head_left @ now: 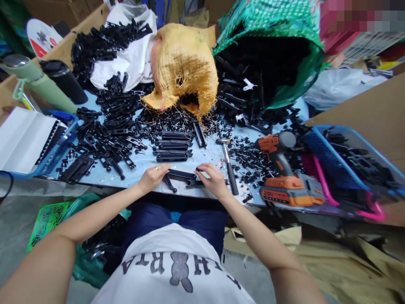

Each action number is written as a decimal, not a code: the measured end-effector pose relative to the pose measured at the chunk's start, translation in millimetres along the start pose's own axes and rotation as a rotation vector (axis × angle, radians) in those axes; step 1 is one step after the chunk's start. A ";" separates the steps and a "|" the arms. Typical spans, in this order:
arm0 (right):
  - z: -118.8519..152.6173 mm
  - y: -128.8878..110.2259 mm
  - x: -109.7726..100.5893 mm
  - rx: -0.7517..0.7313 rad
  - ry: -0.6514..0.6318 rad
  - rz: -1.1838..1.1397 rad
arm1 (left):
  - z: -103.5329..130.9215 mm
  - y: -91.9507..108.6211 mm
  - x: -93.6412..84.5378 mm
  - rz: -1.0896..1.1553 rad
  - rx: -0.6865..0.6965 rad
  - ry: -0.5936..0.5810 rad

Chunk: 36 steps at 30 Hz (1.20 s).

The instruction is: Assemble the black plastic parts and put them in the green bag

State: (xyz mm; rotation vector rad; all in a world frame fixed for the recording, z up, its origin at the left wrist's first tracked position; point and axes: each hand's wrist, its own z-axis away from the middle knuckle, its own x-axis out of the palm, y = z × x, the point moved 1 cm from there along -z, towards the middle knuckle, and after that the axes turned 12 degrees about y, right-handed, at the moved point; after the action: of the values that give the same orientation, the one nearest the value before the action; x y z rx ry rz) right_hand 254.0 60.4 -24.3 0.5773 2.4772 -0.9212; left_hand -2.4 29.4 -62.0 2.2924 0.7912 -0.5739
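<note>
Pinching a black bar (182,174), both hands (153,177) (212,179) meet opposite ends (hammer (228,162) nearby).

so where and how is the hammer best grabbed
Probably by the black handle, from the near side with the right hand, once free: the hammer lies with its head farther off and handle nearer, beside that hand, and loose small parts crowd the head's right side.

One held bar (182,174), one hammer (228,162), one drill (282,162), two bottles (65,80).
</note>
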 end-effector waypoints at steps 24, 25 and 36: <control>-5.7 -45.1 43.7 -0.147 -0.274 -0.029 | 10.3 77.7 -0.9 -0.586 -0.564 -0.333; -8.3 -49.2 56.1 -0.136 -0.309 -0.041 | 9.7 79.1 1.8 -0.580 -0.614 -0.372; -2.7 -48.5 75.8 0.001 -0.447 0.059 | 3.9 75.5 2.3 -0.495 -0.729 -0.421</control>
State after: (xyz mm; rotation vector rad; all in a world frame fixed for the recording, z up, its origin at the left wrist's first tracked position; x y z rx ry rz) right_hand 166.2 46.0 -37.8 0.3906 2.0492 -0.9132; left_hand 48.7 -18.8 -33.9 1.2599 1.1260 -0.7881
